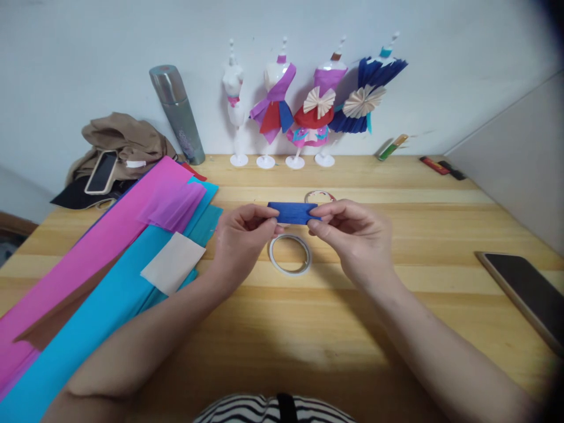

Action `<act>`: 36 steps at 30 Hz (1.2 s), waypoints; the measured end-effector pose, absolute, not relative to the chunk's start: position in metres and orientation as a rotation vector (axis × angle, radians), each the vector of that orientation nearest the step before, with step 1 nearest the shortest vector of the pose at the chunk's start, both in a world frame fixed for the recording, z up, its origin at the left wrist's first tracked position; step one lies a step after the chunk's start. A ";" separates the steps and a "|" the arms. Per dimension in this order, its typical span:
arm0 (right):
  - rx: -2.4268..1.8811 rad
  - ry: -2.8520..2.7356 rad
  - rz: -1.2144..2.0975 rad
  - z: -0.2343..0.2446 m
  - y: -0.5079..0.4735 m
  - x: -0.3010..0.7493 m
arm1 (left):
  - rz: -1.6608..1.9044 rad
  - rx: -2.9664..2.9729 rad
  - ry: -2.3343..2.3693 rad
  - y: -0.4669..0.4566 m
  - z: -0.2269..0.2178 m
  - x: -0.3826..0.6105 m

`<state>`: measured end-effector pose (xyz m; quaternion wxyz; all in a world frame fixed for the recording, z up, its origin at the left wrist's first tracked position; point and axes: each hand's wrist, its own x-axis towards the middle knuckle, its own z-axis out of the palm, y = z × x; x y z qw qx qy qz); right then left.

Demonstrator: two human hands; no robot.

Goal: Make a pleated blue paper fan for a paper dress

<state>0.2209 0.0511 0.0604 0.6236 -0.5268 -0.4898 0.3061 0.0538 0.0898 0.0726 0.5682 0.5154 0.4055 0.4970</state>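
Note:
A short strip of dark blue crepe paper (293,214) is stretched flat between my two hands above the table. My left hand (244,238) pinches its left end between thumb and fingers. At the other end, my right hand (355,235) holds it in the same kind of pinch. Just below the strip a roll of white tape (272,258) lies flat on the wood. Another tape roll (319,194) lies behind the strip, partly hidden by my right hand and the paper.
Pink paper (106,235) and blue paper (101,299) sheets lie at the left. Several small dress forms (238,158) in paper outfits stand along the wall beside a steel thermos (183,117). A tablet-like device (524,288) rests at right; a glue tube (392,148) leans at the back.

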 end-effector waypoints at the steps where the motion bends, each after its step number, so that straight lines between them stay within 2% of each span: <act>1: -1.210 -1.130 0.700 0.060 0.051 0.221 | 1.176 1.211 0.952 0.090 0.072 0.054; 8: -1.226 -1.164 0.661 0.053 0.052 0.222 | 1.253 1.305 0.982 0.092 0.062 0.054; 17: -1.293 -1.269 0.515 0.041 0.053 0.224 | 1.393 1.739 1.012 0.095 0.053 0.048; 25: -1.332 -1.310 0.402 0.043 0.050 0.222 | 1.517 1.983 0.879 0.098 0.047 0.047; 36: -1.324 -1.220 0.467 0.041 0.054 0.225 | 1.439 1.800 0.994 0.103 0.045 0.049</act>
